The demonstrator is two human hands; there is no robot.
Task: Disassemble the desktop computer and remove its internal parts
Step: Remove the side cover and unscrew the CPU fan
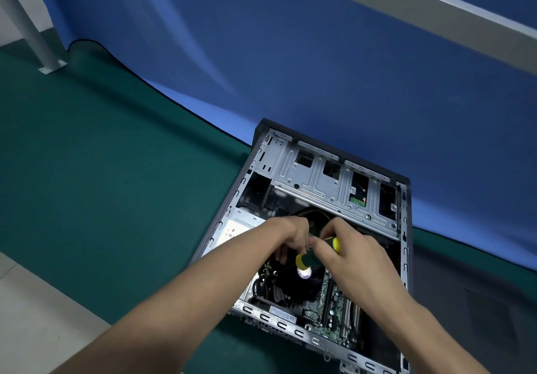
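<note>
An open desktop computer case (pixel 405 260) lies on its side on a green mat (pixel 116 185). Inside I see the silver drive cage (pixel 316 182), the power supply (pixel 238 227), the black CPU cooler fan (pixel 287 285) and the green motherboard (pixel 334 320). My right hand (pixel 357 260) grips the yellow and green handle of a screwdriver (pixel 305 262) over the cooler. My left hand (pixel 287 235) is beside it with fingers bent down toward the cooler; what they hold is hidden.
A blue cloth (pixel 319 68) hangs behind the case and drapes onto the mat. A dark flat panel (pixel 482 318) lies right of the case. A grey table leg (pixel 32 36) stands far left; pale floor (pixel 35 315) shows at bottom left.
</note>
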